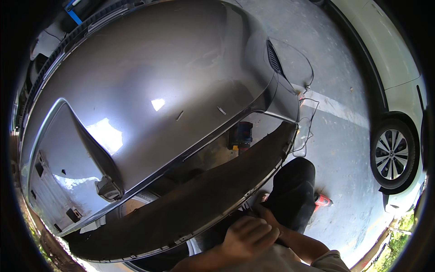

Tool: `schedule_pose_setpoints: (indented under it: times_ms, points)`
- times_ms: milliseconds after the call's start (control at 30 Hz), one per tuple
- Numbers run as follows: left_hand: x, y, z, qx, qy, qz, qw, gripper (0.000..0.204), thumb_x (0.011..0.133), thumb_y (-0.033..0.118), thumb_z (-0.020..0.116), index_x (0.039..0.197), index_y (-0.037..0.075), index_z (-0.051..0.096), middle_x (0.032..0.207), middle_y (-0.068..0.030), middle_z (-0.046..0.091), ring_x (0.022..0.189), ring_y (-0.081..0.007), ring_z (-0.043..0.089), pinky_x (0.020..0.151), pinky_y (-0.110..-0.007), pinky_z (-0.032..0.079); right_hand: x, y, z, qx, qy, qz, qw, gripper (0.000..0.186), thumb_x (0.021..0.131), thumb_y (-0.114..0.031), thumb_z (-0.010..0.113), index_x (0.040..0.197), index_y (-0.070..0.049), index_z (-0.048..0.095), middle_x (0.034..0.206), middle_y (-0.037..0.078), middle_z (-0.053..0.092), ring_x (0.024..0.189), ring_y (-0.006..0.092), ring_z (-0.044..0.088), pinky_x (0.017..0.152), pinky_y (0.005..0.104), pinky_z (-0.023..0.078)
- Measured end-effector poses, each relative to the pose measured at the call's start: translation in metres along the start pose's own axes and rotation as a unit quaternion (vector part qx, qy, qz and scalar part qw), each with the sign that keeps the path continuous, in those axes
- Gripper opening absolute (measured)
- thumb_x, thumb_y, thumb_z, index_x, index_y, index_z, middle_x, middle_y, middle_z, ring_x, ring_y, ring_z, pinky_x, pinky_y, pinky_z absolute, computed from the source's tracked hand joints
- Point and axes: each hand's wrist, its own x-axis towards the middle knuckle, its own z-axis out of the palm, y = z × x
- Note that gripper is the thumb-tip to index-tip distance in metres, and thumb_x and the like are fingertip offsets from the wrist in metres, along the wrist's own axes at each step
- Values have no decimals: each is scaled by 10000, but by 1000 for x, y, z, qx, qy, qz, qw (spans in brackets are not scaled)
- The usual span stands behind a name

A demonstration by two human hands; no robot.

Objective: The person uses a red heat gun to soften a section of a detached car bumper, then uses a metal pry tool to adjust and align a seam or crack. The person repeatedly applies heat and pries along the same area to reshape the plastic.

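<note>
Two hands meet at the lower edge of a grey bumper (pixel 149 90), which stands off a car and fills most of the view. Far left of the hands, its inner mounting tabs and a bracket (pixel 108 188) face up, and a tyre (pixel 136 206) shows beneath the panel, probably propping it. The dark lower trim (pixel 204 199) runs diagonally down to the hands, likely turned this way so its edge is within reach. The left hand (pixel 249 235) is curled into a loose fist, knuckles up, pressed against the trim's edge; whether it pinches anything I cannot tell. The right hand (pixel 267 213) lies just beyond it, mostly hidden, fingers reaching toward the same edge; its grip is unclear. Just past the hands a black-clad knee (pixel 294 190) is planted on the concrete, seemingly bracing the body. Right of that a red tool (pixel 322 201) lies on the floor, and well off stands a white car (pixel 394 149).
</note>
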Motion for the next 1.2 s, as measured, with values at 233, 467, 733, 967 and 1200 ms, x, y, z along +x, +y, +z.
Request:
schedule_pose_setpoints:
  times_ms: [233,467,733,967,1200]
  points:
    - [67,28,-72,388,4,-253,886,446,706,305,886,1070,143,684,974,-20,677,908,-251,605,877,-434,381,4,3,1,52,-1,6,999,278,945,-198,652,1146,-5,645,1028,245,694,949,401,701,808,446,548]
    - [86,20,-57,366,-12,-245,898,316,724,227,866,958,108,690,922,-34,713,851,-260,643,821,-412,419,5,-1,-17,84,-15,-33,996,296,942,-150,655,1201,-9,629,998,224,698,903,362,710,793,426,548]
    - [84,15,-53,336,-30,-277,900,281,747,169,843,920,88,636,843,-58,674,785,-301,641,708,-418,459,5,7,-23,81,5,-91,993,263,937,-105,658,1177,-4,622,837,190,691,718,284,711,663,395,549]
    - [88,10,-50,259,-11,-249,933,400,743,44,815,1056,72,568,908,-91,665,803,-320,640,712,-428,492,6,12,-22,66,27,-130,989,261,938,-103,666,1162,18,608,808,185,674,667,265,705,620,383,541]
    - [79,9,-46,241,27,-237,941,561,735,29,825,1190,54,498,925,-89,672,810,-312,654,703,-420,504,10,8,-26,100,-11,-34,994,276,911,-129,692,1140,13,629,949,209,689,866,347,699,764,407,537]
